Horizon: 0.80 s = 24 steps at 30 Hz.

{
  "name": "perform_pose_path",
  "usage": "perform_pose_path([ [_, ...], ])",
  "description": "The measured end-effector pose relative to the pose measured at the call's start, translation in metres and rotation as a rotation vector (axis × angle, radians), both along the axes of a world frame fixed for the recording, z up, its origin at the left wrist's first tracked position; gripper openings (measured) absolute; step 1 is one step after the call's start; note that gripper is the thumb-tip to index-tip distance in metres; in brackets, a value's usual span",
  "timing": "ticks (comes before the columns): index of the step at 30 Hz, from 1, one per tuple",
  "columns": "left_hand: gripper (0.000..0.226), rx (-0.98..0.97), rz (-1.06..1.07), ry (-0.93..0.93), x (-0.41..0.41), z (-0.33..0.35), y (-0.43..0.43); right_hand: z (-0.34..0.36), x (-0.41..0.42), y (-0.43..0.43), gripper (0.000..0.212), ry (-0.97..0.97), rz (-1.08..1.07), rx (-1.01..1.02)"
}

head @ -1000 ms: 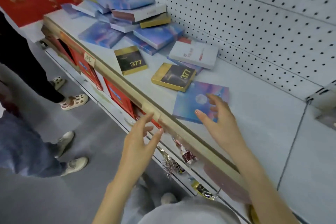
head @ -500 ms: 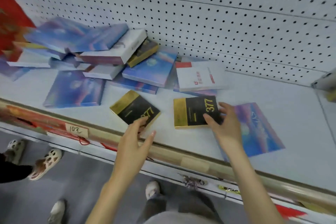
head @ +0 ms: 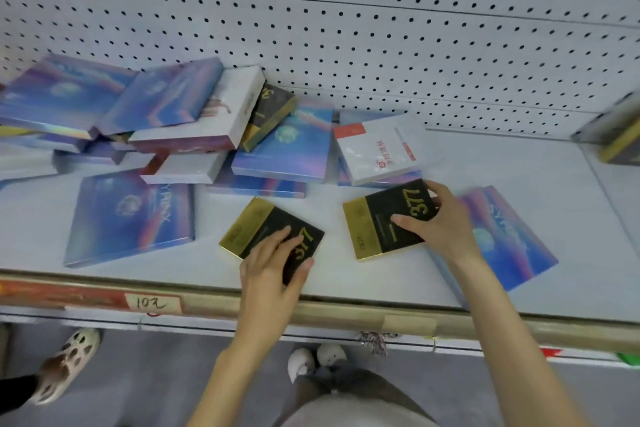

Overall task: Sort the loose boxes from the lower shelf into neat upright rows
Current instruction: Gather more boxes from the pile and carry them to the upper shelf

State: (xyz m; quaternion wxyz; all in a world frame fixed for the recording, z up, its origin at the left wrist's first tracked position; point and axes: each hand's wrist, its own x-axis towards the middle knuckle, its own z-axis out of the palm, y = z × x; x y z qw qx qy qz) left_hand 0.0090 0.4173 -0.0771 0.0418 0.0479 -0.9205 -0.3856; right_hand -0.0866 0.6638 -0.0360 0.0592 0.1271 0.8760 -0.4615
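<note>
We grip one 377 box per hand. Left hand [head: 273, 270] pinches the near corner of the left 377 box [head: 256, 229], fingers on the lid, thumb at the edge. Right hand [head: 443, 222] grasps the right 377 box [head: 377, 222], thumb on the lid, fingers curled over the far edge. Both boxes lie flat near the front of the shelf [head: 502, 156], just apart from each other.

Our read of the step: lift the pair and stand them up. To do it well we'd tip each box by its long edge, match faces so the numbers run the same way, and set them side by side on bare shelf to start a row. The right box sits touching the blue box [head: 512, 232], so we'd lift clear and not drag.

Writing: gold "377" on both black lids; small gold print on the gold bands is too small to read. The big blue box [head: 131, 215] reads roughly "SYRINX". The white box [head: 377, 146] has red characters, unreadable. The shelf tag [head: 152, 303] says "102" by hand. The pile [head: 173, 114] behind is a jumble.
</note>
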Motion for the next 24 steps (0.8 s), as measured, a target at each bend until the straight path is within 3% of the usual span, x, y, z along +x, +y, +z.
perform_pose_path([
  [3, 0.057, 0.122, 0.037, -0.034, -0.003, 0.008, -0.001, 0.007, 0.019, -0.010, 0.045, 0.049, -0.090, -0.222],
  [6, 0.059, 0.182, 0.053, -0.061, -0.006, 0.016, 0.003, 0.011, 0.044, -0.022, 0.026, -0.052, -0.147, -0.536],
  [8, 0.056, 0.240, 0.041, -0.091, -0.007, 0.022, 0.008, 0.013, 0.056, -0.032, 0.031, -0.173, -0.258, -0.830],
  [11, 0.039, 0.593, 0.073, -0.153, -0.008, 0.035, 0.018, 0.014, 0.066, -0.045, 0.052, -0.253, -0.355, -1.049],
  [15, 0.039, 0.840, 0.119, -0.192, -0.012, 0.050, 0.031, 0.016, 0.078, -0.055, 0.058, -0.201, -0.401, -1.088],
  [18, 0.028, 0.801, 0.139, -0.188, -0.016, 0.056, 0.045, 0.013, 0.085, -0.056, 0.042, -0.211, -0.404, -1.037],
  [20, 0.024, 0.731, 0.167, -0.189, -0.020, 0.056, 0.050, 0.012, 0.087, -0.053, 0.036, -0.223, -0.394, -0.895],
  [24, 0.037, 0.727, 0.201, -0.149, -0.027, 0.056, 0.062, 0.013, 0.085, -0.035, 0.027, -0.133, -0.282, -0.582],
])
